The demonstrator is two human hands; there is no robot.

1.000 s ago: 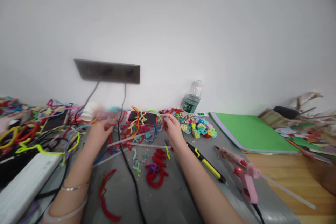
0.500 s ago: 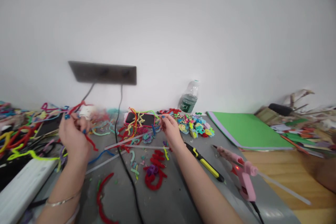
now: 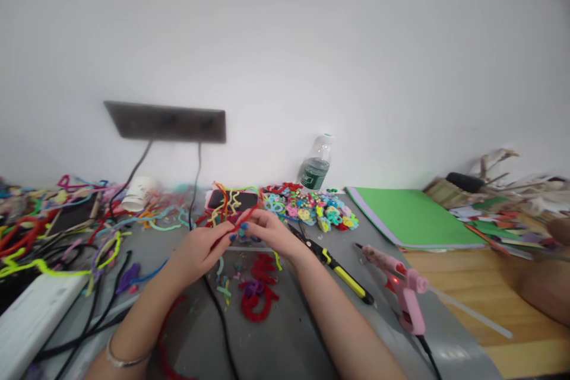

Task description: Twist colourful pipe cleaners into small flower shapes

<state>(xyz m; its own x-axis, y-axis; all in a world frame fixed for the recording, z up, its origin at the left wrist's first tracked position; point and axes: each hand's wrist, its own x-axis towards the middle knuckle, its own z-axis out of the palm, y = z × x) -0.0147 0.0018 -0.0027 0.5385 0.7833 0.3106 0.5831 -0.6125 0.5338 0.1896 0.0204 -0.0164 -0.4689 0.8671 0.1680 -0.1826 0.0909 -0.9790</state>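
red fuzzy pipe cleaner (image 3: 244, 218) is near the middle of the frame. my left hand (image 3: 200, 250) is almost closed, with thumb and finger pinching it. my right hand (image 3: 272, 233) is curled up and pinches it too, so my two hands are right next to each other. just behind is a phone (image 3: 249, 200) with wiggly yellow bits (image 3: 233, 200) on it. lower down in the middle lies a red curly piece (image 3: 264, 271) with a purple bit (image 3: 253, 288). a pink glue gun (image 3: 408, 297) with a little red light (image 3: 395, 281) is at the lower right.
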